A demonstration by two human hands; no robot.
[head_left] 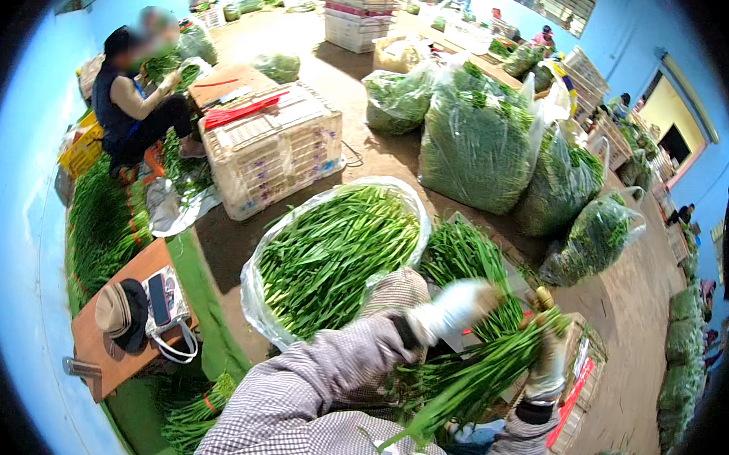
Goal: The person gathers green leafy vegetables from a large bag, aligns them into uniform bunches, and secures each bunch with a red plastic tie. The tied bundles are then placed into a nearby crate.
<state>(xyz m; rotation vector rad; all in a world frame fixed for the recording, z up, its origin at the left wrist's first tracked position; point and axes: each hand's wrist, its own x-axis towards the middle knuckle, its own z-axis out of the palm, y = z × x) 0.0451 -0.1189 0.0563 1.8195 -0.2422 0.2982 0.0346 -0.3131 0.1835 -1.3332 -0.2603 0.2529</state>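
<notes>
My right hand (545, 351), in a pale glove with brown-stained fingers, grips a bunch of long green leafy stalks (483, 379). The leaves hang down to the left across my lap. Motion blurs my gloved left hand (462, 305), so its fingers cannot be made out. It is beside the held bunch, over a loose heap of green stalks (464, 247). Just left of that heap stands a round, clear plastic bag (425, 209), open at the top and filled with cut green leaves (333, 256).
Red strips (570, 404) lie on a crate (559, 440) to my right. Ahead are a white plastic crate (276, 156) and large stuffed bags (478, 147). At left, a wooden board (92, 325) bears a hat (117, 311) and a phone (159, 299). Another person (123, 95) sits beyond.
</notes>
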